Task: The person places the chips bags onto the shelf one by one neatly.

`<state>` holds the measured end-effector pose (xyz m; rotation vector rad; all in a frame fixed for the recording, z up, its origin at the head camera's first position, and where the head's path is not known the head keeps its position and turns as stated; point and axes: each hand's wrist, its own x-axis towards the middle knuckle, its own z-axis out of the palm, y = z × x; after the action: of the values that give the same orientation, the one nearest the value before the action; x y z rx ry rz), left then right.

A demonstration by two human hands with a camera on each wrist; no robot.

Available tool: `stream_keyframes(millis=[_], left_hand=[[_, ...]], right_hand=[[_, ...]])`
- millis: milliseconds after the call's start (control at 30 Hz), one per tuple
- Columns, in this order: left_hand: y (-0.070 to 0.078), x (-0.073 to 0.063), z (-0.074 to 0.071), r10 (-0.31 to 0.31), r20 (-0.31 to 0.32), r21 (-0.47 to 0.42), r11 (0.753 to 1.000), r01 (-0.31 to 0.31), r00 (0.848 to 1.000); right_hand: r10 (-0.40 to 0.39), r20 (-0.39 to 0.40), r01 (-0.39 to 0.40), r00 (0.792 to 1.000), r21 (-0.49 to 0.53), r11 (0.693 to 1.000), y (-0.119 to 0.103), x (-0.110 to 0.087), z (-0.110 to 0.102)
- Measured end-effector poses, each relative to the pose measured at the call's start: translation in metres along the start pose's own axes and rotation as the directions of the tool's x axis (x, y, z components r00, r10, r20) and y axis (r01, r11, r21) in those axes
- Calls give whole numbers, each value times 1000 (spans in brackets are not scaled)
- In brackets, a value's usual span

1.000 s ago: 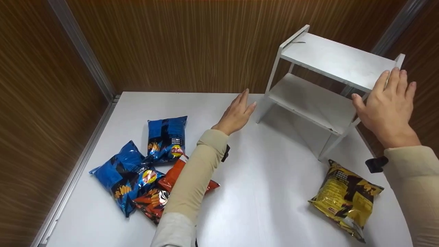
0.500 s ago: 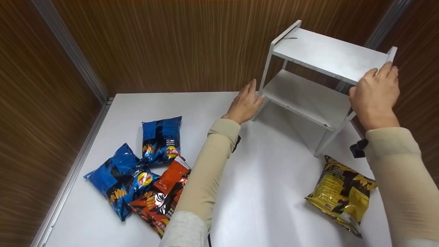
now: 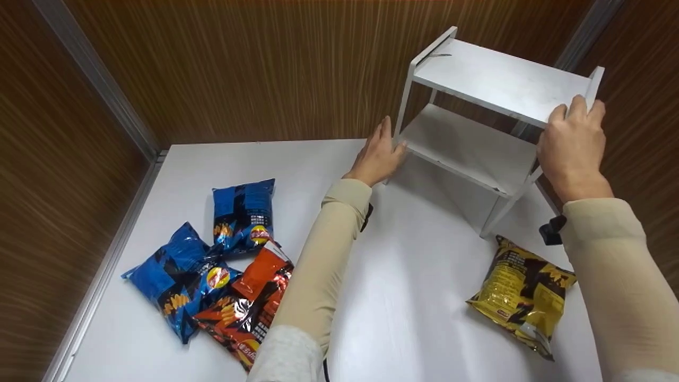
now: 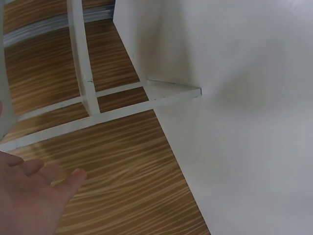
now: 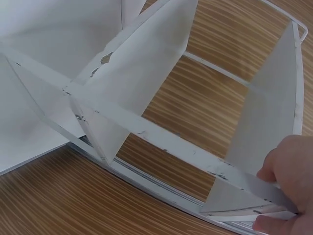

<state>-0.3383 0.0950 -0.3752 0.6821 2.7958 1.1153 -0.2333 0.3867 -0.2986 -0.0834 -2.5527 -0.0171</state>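
Observation:
A white two-tier shelf [image 3: 493, 77] stands at the back right of the table. My right hand [image 3: 574, 146] grips its upper right corner. In the right wrist view, the thumb and fingers of that hand [image 5: 293, 171] curl round the white side post. My left hand [image 3: 375, 155] is at the shelf's left side, fingers straight and thumb apart, right by the left post. The left wrist view has this hand [image 4: 29, 198] with its palm showing, beside the white frame [image 4: 122, 111]. Both tiers are bare apart from a small dark mark on the top one.
On the white table [image 3: 403, 297], a yellow chip bag [image 3: 522, 297] lies in front of the shelf. Two blue chip bags, one farther back [image 3: 244, 212] and one nearer [image 3: 175, 276], lie at left beside red chip packaging [image 3: 249, 302], partly behind my left sleeve. Wood-grain walls [image 3: 265, 69] enclose the table.
My right hand has come onto the shelf's upper right corner and closed round it. The left hand has moved right, up to the left post. The camera view has shifted slightly.

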Motion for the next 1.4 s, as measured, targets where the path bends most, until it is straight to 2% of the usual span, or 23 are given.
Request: stream_keyframes(millis=[267, 433, 667, 767, 967, 1233, 1400], left_hand=[[-4, -3, 1, -32, 9, -27, 999, 33, 999], [-11, -4, 1, -30, -14, -42, 999, 29, 999], [-23, -10, -4, -30, -58, -65, 998, 26, 998], [-27, -13, -8, -12, -99, -66, 998, 5, 995], [-35, -18, -14, 69, -144, -47, 996, -76, 987], [-39, -27, -17, 59, -125, -64, 996, -68, 990], [-40, -33, -18, 79, -116, -29, 996, -83, 990]], right_hand=[[-55, -32, 54, 998, -12, 998, 3, -4, 3], [-60, -26, 61, 998, 26, 998, -1, -5, 6], [-104, -71, 110, 992, 94, 989, -8, -4, 7], [-100, -76, 109, 992, 114, 988, -10, -4, 8], [-81, -93, 94, 992, 149, 984, -17, -4, 7], [-58, -105, 75, 993, 165, 983, -25, -3, 7], [-49, -102, 66, 994, 172, 983, -26, -3, 8]])
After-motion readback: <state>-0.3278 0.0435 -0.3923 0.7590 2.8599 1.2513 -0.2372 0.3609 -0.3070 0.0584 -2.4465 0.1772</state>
